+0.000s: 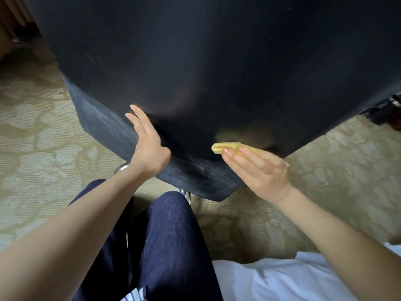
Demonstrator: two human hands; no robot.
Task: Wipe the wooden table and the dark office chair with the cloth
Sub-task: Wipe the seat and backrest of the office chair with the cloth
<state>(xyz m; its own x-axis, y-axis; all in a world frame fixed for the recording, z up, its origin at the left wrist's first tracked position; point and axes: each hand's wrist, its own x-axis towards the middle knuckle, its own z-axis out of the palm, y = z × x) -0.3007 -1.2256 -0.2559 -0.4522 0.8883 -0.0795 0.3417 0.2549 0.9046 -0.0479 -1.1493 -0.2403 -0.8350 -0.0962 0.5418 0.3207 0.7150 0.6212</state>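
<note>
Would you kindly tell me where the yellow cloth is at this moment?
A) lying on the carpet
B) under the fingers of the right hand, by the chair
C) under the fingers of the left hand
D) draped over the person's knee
B: the folded cloth sits beneath the straight fingers of the right hand at the dark chair, while the left hand rests on the chair with nothing in it.

The chair (217,61) runs off the top edge, its chrome base (122,167) mostly hidden beneath.
</note>
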